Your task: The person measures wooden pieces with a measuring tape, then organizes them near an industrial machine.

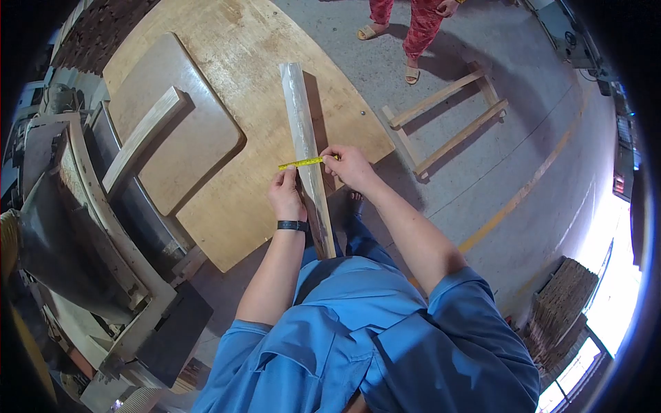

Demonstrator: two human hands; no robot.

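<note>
A long piece of wood (297, 110) with a pale, rough top face lies lengthwise from the plywood table toward my body. Across it runs a short stretch of yellow measuring tape (308, 162). The fingers of my left hand (286, 196) pinch the tape's left end at the wood's left side. At the other side, my right hand (346, 167) is closed on the tape's right end, with the fingers curled. Whatever else sits inside the right hand is hidden.
A curved wooden piece (144, 141) rests on a rounded board (182, 103) on the plywood table (255, 41). Machinery (76, 227) stands at the left. On the floor at right lies a wooden frame (447, 124). A person in red patterned trousers (421, 31) stands beyond it.
</note>
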